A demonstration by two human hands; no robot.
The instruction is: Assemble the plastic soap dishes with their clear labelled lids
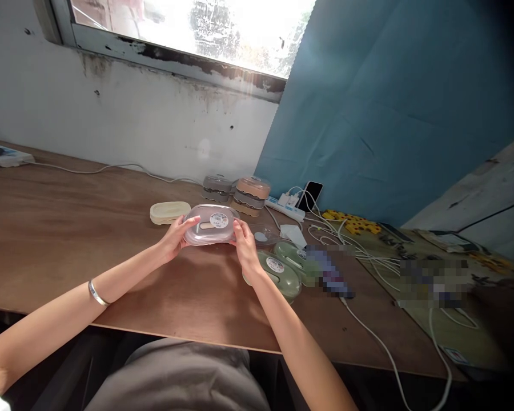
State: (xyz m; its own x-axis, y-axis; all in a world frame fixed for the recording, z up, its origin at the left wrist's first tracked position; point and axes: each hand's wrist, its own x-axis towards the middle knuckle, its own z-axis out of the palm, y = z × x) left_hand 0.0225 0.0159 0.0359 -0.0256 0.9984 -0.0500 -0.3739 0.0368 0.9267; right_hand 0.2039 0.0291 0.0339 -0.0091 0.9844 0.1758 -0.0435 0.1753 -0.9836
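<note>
Held up over the table is an oval, pinkish plastic box (202, 233) with a clear lid and a round label. My left hand (175, 238) grips its left end, thumb on top. At the right end, my right hand (245, 242) is closed on it in the same way, fingers partly hidden. Just beyond my left hand lie cream oval trays (169, 212). Beside my right hand a clear lid (263, 235) rests on the wood. Closer to my right forearm sit two green lidded boxes, a nearer green box (285, 281) and a farther green box (292, 251).
Grey boxes (216, 187) and a stack of orange-brown and grey boxes (251, 194) stand near the wall. A power strip (285, 208), a phone (310, 197) and white cables (368, 260) spread over the right side. The wooden table (68, 240) ends close to my lap.
</note>
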